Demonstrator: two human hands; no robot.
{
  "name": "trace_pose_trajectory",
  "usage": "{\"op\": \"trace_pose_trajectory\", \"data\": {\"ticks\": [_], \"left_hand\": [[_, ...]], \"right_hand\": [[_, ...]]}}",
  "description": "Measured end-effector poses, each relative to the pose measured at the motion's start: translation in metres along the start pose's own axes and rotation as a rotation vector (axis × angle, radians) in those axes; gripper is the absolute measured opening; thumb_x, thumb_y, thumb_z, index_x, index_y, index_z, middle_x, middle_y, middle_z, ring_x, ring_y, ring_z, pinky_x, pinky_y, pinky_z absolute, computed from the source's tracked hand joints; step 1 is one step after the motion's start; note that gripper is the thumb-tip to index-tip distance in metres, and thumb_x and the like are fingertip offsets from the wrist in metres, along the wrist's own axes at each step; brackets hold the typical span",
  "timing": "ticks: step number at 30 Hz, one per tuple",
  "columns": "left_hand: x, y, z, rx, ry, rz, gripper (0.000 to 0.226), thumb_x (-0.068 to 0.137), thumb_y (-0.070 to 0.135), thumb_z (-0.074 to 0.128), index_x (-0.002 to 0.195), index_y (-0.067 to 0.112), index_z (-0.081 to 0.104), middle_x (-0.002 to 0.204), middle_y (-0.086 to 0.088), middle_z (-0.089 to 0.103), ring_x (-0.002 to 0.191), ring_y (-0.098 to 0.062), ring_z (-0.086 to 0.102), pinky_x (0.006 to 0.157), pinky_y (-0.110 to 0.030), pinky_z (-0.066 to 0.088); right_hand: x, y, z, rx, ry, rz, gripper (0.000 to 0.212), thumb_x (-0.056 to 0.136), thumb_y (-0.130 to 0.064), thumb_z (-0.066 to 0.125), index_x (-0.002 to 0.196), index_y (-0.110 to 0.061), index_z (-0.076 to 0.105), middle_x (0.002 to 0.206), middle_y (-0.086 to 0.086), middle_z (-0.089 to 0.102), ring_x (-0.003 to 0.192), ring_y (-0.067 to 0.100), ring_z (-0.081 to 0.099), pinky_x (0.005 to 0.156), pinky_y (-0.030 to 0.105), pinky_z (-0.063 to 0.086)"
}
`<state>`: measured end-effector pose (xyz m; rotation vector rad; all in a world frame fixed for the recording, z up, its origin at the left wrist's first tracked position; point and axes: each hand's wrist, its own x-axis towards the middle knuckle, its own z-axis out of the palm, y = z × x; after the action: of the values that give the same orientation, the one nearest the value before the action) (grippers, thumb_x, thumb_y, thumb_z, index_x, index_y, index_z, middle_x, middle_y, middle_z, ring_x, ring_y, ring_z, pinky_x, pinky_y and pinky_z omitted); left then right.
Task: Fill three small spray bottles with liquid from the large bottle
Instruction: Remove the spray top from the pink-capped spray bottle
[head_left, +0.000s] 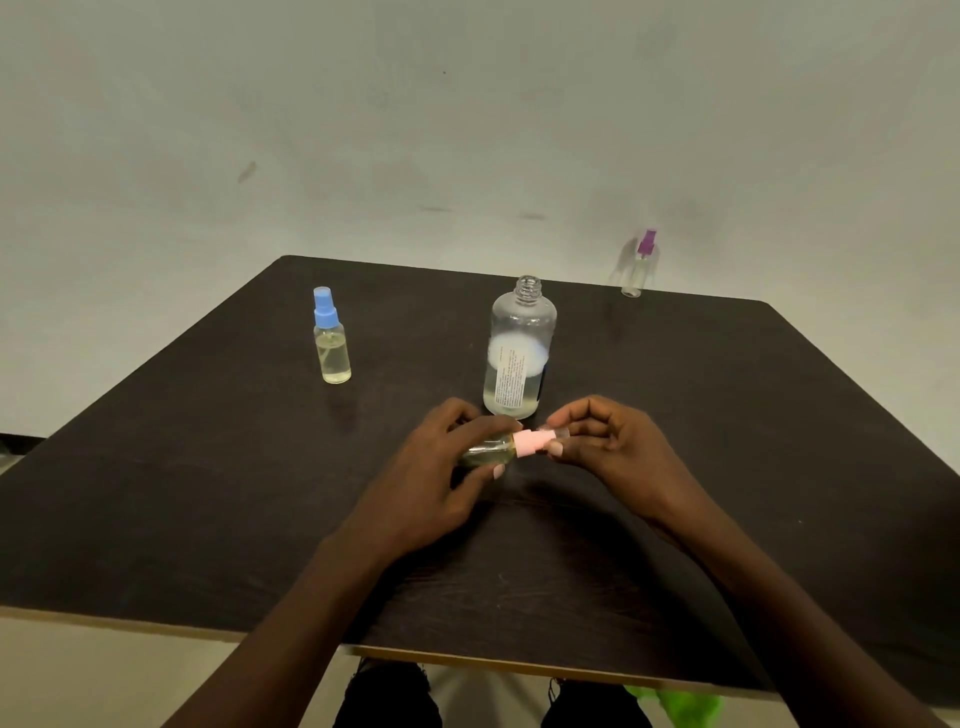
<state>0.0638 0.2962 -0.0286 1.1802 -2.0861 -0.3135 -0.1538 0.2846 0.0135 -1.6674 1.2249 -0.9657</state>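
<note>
- A person's left hand (441, 473) wraps its fingers round a small pink-topped bottle (488, 451), held on its side low over the bench (208, 493) with its top pointing right.
- The right hand (608, 447) pinches what looks like a clear cap (553, 431) at the tip of the pink sprayer (527, 444), between thumb and fingertips. Whether the cap is going on or coming off cannot be told.
- Pale yellow liquid shows through the bottle's clear wall, so this one appears filled and at its closing stage.
- Just behind the hands stands the large bottle (519, 353), upright and uncapped, its threaded neck bare. It is clear and smooth-sided with rounded shoulders and a white printed label, and its liquid sits low in the bottom part.
- Well apart to the left, a blue-topped bottle (331, 343) stands upright with its sprayer on. It holds the same pale liquid to near its shoulder and looks finished.
- Near the far right corner stands a purple-topped bottle (639, 265), blurred but seemingly empty. It is likely the one left to fill.
- By that count, two of the three are filled and one remains.
- The bench is dark and matte, with faint wood grain and a pale edge, and a plain pale wall (467, 130) stands behind it.
</note>
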Motion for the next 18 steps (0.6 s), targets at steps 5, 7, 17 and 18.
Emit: {"op": "trace_pose_trajectory", "data": {"ticks": [5,7,17,18], "left_hand": [[-0.001,0.0,-0.001,0.079,0.076,-0.011,0.04,0.084,0.051,0.058,0.12,0.034,0.062,0.111,0.018,0.058,0.102,-0.002,0.053,0.084,-0.029,0.049],[-0.001,0.0,-0.002,0.096,0.097,-0.015,0.039,0.083,0.052,0.057,0.117,0.034,0.064,0.108,0.018,0.062,0.097,-0.003,0.053,0.081,-0.032,0.049],[-0.004,-0.003,0.001,0.099,0.125,-0.017,0.032,0.081,0.038,0.067,0.113,0.031,0.066,0.108,0.017,0.061,0.096,-0.005,0.051,0.08,-0.03,0.047],[-0.003,-0.003,0.001,0.098,0.114,-0.014,0.033,0.082,0.04,0.066,0.114,0.033,0.064,0.109,0.018,0.06,0.098,-0.005,0.051,0.081,-0.033,0.048]], "right_hand": [[-0.001,0.0,0.014,-0.015,-0.005,0.011,0.019,0.078,-0.001,0.074,0.092,-0.015,0.07,0.081,-0.004,0.074,0.077,0.002,0.071,0.069,0.011,0.051],[-0.001,0.001,0.021,0.006,0.015,0.021,0.021,0.079,0.002,0.073,0.087,-0.017,0.069,0.079,-0.003,0.074,0.072,0.003,0.071,0.066,0.011,0.051],[0.004,0.002,0.032,0.041,-0.076,0.045,0.014,0.083,-0.005,0.071,0.096,-0.008,0.066,0.085,0.007,0.076,0.08,0.016,0.074,0.079,0.026,0.058],[0.005,0.0,0.032,0.078,-0.105,0.07,0.015,0.084,-0.009,0.071,0.097,-0.008,0.065,0.085,0.008,0.076,0.081,0.017,0.074,0.079,0.026,0.059]]}}
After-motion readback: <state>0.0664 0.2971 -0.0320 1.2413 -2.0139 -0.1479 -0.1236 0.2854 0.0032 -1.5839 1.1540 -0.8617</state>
